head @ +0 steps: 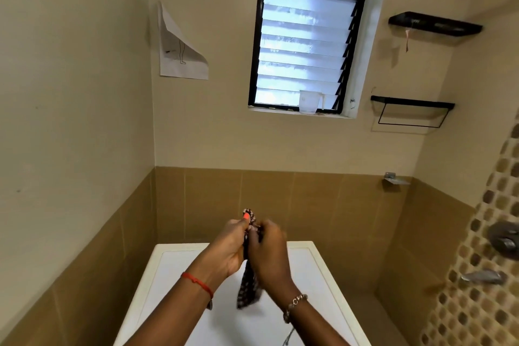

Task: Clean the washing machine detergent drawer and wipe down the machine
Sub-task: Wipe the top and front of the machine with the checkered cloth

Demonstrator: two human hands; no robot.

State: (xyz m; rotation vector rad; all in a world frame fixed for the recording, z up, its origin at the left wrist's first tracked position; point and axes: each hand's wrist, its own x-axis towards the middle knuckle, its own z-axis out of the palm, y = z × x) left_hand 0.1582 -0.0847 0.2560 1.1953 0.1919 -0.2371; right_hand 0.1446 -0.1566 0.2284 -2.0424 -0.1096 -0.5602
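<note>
I hold the cloth (248, 286) between both hands, right above the white top of the washing machine (174, 267). My left hand (230, 244) is curled around its upper part, with the thumb pressing a small loop of fabric that sticks up past my knuckles. My right hand (269, 250) is closed on the same stretch from the other side, so the two hands nearly touch.

The cloth's long axis runs up and down. It is bunched into a rope through my grip, and the loose tail hangs from under my palms toward the machine top. I cannot tell whether the tail touches the surface.

What matters for the next move is that the machine lies straight below and slightly toward me, with both hands about equally near it. It looks as if I am wringing or gathering the cloth. To wipe, I would probably lower it flat onto the top with either hand. The detergent drawer is not in view.
</note>
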